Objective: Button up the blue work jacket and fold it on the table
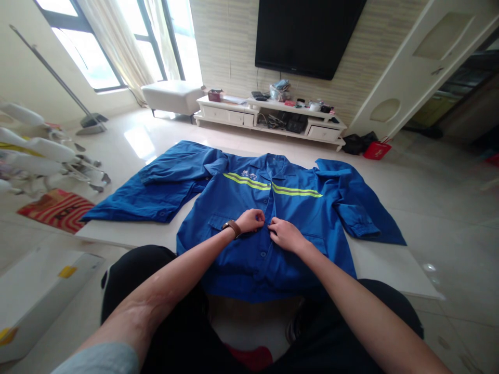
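A blue work jacket (237, 202) lies front up before me, its collar away from me and yellow-green stripes across the chest. My left hand (251, 221), with a brown-strapped watch on the wrist, has its fingers closed on the jacket's button placket. Just right of it, my right hand (286, 234) pinches the edge of the other front panel. A button (263, 254) shows below the hands; any button between the fingertips is hidden. The jacket's sleeves are folded loosely at both sides.
A low white table (393, 265) bears the jacket. More blue cloth (132, 192) lies to the left, and another blue piece (362, 192) to the right. A white box (42, 296) stands at lower left. Farther back are a TV cabinet (230, 115) and a white stool (173, 96).
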Tool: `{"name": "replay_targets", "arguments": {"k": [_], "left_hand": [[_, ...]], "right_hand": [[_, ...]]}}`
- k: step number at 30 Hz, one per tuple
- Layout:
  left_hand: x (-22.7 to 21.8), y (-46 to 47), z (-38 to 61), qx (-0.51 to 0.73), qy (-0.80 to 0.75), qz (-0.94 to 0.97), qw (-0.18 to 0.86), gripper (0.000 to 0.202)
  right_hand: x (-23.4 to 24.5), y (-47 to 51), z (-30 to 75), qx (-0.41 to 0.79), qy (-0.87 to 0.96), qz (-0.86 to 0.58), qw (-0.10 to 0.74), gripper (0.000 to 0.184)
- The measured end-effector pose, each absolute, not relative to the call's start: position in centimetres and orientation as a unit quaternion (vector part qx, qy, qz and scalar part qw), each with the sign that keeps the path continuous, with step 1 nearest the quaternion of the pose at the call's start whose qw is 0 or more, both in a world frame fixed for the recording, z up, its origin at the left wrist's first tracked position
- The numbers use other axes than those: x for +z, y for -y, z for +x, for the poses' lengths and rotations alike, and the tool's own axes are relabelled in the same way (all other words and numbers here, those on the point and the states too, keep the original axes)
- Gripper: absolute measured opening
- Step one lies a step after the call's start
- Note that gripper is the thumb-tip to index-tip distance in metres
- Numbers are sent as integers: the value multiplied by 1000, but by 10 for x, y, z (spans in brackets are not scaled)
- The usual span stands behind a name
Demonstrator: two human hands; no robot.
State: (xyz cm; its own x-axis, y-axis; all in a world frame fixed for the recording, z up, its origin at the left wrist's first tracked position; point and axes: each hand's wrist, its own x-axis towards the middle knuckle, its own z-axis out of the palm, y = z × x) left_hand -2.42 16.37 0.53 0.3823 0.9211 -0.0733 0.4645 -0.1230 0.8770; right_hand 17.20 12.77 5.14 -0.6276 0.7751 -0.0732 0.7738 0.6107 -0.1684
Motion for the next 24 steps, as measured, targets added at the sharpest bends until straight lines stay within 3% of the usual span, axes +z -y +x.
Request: {"name": "replay_targets", "arguments": {"k": [9,16,24], "left_hand": [[13,-166,-30,223,-476,744,413,23],[8,-167,-31,226,-463,737,438,20],[15,-173,-35,209,-414,840,282,16]], "right_hand": [[53,-127,171,89,899,-430,-3,28],[54,-127,171,90,898,-431,-17,30],[56,-127,171,91,898,-431,-25,30]]}}
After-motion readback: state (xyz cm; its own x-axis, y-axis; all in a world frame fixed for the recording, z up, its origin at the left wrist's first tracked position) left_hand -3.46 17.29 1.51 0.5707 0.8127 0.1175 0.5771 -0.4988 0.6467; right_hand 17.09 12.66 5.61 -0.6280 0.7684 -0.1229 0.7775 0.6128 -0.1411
